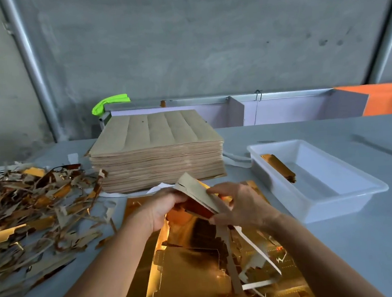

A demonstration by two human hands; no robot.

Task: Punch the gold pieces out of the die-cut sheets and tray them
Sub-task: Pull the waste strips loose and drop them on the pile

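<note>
Fingers of both hands curl round one punched-out piece (pixel 198 193), brown card on its outer face and reddish-gold inside, held tilted above the gold die-cut sheet (pixel 189 268). The left hand (pixel 164 207) grips its lower left edge; the right hand (pixel 239 202) pinches its right edge from above. The mirror-gold sheet lies flat on the grey table (pixel 343 242) under both forearms, its cut lines showing, with thin white-backed waste strips (pixel 254 245) curling up from its right part. Just right of the sheet stands a white plastic tray (pixel 327 205), rectangular with a rolled rim; a small bundle of gold pieces (pixel 279 167) leans in its far left corner, and the rest of its floor is bare. Beyond the hands sits a tall square stack of sheets (pixel 157 152), brown side up. To the left spreads a tangled heap of gold and brown offcuts (pixel 28 212). Open tabletop runs right of the tray. A rough concrete wall (pixel 203 39) closes the back.
</note>
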